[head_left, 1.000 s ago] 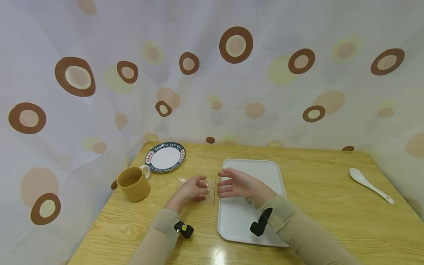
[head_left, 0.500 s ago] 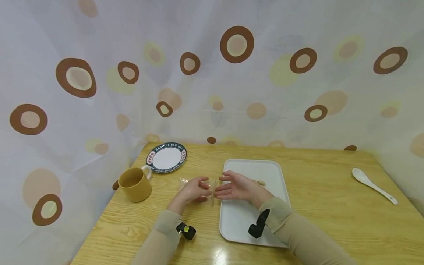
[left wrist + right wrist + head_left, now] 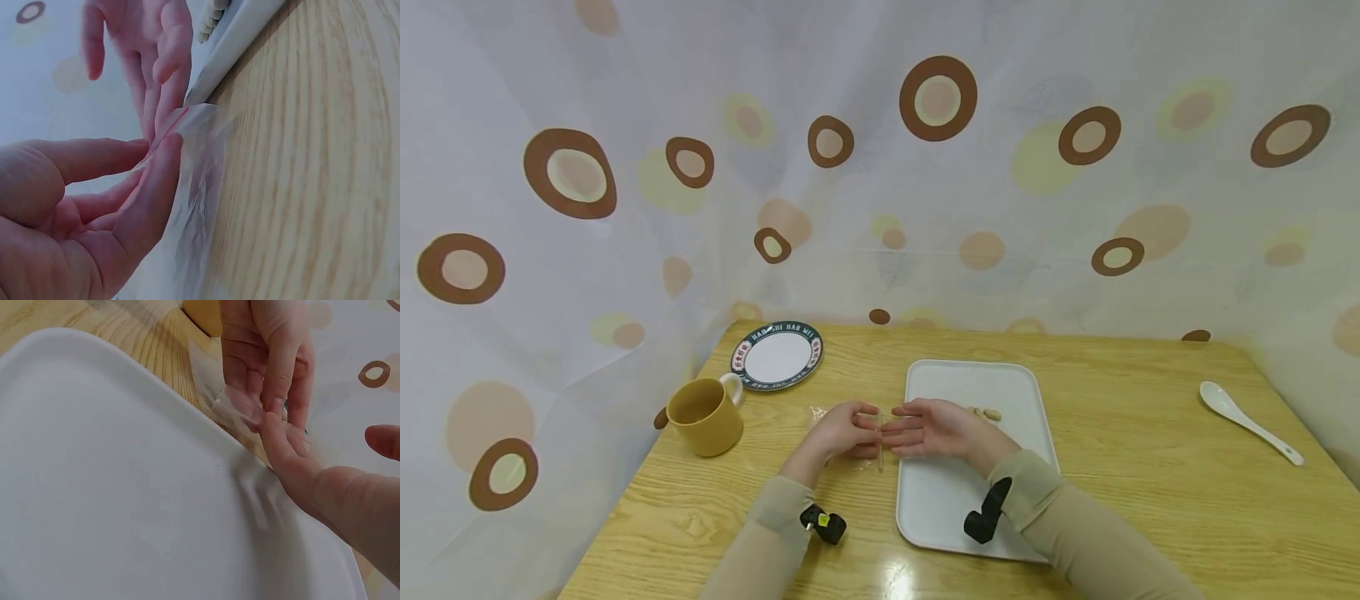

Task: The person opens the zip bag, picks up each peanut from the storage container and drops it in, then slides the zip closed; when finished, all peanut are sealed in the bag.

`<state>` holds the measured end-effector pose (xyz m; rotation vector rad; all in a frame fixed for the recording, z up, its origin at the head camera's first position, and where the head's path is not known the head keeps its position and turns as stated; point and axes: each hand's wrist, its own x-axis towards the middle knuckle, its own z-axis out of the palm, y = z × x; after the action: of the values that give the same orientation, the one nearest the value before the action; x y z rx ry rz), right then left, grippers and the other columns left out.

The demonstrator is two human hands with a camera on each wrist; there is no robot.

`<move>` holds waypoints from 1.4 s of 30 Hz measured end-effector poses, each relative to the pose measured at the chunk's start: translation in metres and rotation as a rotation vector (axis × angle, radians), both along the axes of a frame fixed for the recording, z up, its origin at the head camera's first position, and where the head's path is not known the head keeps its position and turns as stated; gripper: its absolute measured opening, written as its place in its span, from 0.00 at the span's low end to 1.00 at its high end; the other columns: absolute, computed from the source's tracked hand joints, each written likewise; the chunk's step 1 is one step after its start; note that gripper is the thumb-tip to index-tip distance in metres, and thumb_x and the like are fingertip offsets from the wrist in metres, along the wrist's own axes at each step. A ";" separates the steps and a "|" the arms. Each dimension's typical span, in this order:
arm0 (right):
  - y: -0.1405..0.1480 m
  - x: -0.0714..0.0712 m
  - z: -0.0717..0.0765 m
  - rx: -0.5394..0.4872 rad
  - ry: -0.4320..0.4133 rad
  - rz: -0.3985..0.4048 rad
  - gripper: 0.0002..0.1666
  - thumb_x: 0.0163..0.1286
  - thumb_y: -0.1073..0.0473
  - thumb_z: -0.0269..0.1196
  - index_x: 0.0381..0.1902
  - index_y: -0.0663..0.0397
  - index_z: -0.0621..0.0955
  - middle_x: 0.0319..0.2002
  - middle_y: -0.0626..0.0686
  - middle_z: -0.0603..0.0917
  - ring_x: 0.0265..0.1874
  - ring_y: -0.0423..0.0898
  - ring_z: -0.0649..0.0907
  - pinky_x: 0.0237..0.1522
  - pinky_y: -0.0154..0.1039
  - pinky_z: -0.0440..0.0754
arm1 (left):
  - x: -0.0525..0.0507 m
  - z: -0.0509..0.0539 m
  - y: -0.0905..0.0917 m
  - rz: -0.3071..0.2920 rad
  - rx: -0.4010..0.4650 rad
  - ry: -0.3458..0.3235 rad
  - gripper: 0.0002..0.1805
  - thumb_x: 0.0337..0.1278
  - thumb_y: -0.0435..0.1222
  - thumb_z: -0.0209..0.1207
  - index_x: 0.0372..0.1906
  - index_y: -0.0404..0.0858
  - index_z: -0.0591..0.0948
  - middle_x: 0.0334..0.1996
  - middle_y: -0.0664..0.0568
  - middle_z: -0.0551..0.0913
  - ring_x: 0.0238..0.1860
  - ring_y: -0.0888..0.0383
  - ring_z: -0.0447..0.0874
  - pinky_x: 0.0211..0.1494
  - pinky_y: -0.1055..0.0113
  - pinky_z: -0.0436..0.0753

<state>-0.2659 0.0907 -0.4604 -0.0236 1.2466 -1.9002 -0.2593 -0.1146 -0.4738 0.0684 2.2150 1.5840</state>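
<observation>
From here, L hand [image 3: 838,432] is pinching the zip-lock bag [image 3: 203,147] by its red seal line [image 3: 178,120]. R hand [image 3: 943,429] has straight fingers, tips touching the bag's mouth, thumb apart, so no grip AFAICT. Bag's btwn the two, over the wooden table [image 3: 1120,483], just L of the white tray [image 3: 947,504], mouth toward it. Step in hand's prob. opening the mouth; next move calls for a firm L pinch w/ R fingertips easing the film apart. Peanuts [image 3: 992,414], by the look, lie on the tray, prob. meant for bagging.
</observation>
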 end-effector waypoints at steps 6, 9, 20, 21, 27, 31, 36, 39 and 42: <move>-0.001 -0.001 -0.004 0.076 0.132 0.031 0.31 0.81 0.59 0.43 0.75 0.69 0.56 0.72 0.71 0.62 0.68 0.61 0.72 0.69 0.56 0.68 | -0.001 0.007 -0.001 0.040 0.036 0.007 0.25 0.59 0.24 0.61 0.62 0.27 0.73 0.44 0.37 0.84 0.33 0.57 0.86 0.41 0.63 0.88; -0.002 0.000 -0.005 0.090 0.167 0.020 0.29 0.79 0.62 0.46 0.73 0.71 0.59 0.67 0.67 0.72 0.60 0.55 0.79 0.63 0.51 0.77 | -0.001 0.011 0.000 0.058 0.081 -0.002 0.25 0.59 0.24 0.62 0.61 0.26 0.73 0.42 0.37 0.83 0.31 0.58 0.85 0.41 0.64 0.88; -0.015 0.006 0.007 0.243 0.162 -0.174 0.25 0.72 0.64 0.59 0.63 0.70 0.72 0.38 0.52 0.87 0.37 0.47 0.88 0.45 0.47 0.87 | 0.002 0.024 0.006 0.041 0.100 0.033 0.23 0.58 0.26 0.64 0.58 0.30 0.74 0.36 0.43 0.83 0.29 0.59 0.85 0.42 0.63 0.88; -0.015 0.006 0.007 0.253 0.160 -0.184 0.24 0.72 0.64 0.59 0.63 0.70 0.72 0.37 0.52 0.87 0.36 0.47 0.88 0.45 0.47 0.87 | 0.003 0.026 0.007 0.033 0.095 0.039 0.22 0.58 0.26 0.64 0.58 0.30 0.74 0.36 0.43 0.84 0.29 0.59 0.86 0.42 0.63 0.88; -0.018 0.007 0.009 0.273 0.148 -0.222 0.19 0.72 0.64 0.59 0.58 0.70 0.75 0.35 0.54 0.86 0.34 0.48 0.88 0.44 0.49 0.87 | 0.006 0.032 0.009 0.004 0.081 0.028 0.22 0.59 0.26 0.63 0.58 0.31 0.73 0.35 0.44 0.84 0.30 0.59 0.86 0.41 0.63 0.88; -0.017 0.007 0.010 0.286 0.151 -0.238 0.15 0.72 0.65 0.58 0.53 0.69 0.77 0.32 0.55 0.86 0.32 0.48 0.88 0.43 0.50 0.87 | 0.007 0.034 0.010 0.002 0.083 0.020 0.22 0.60 0.27 0.63 0.58 0.32 0.73 0.35 0.44 0.84 0.30 0.59 0.86 0.41 0.63 0.88; -0.015 0.008 0.013 0.314 0.174 -0.229 0.13 0.71 0.67 0.58 0.51 0.69 0.78 0.29 0.55 0.86 0.30 0.47 0.88 0.45 0.50 0.86 | 0.009 0.034 0.011 0.003 0.062 0.034 0.22 0.59 0.26 0.63 0.58 0.32 0.74 0.35 0.44 0.83 0.30 0.59 0.86 0.40 0.63 0.88; -0.015 0.009 0.014 0.338 0.193 -0.230 0.12 0.71 0.68 0.58 0.49 0.69 0.78 0.26 0.54 0.85 0.28 0.46 0.88 0.44 0.50 0.86 | 0.009 0.034 0.012 0.006 0.044 0.044 0.22 0.58 0.27 0.63 0.57 0.33 0.74 0.35 0.44 0.82 0.30 0.59 0.86 0.40 0.63 0.88; -0.015 0.010 0.014 0.351 0.211 -0.232 0.11 0.70 0.69 0.58 0.48 0.70 0.78 0.24 0.53 0.85 0.26 0.45 0.87 0.41 0.48 0.87 | 0.009 0.033 0.014 0.017 0.032 0.044 0.21 0.58 0.27 0.63 0.57 0.34 0.75 0.35 0.43 0.82 0.29 0.59 0.86 0.39 0.64 0.88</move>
<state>-0.2563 0.0757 -0.4460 0.1127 1.7791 -1.8811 -0.2501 -0.1009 -0.4407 0.0948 2.2291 1.6424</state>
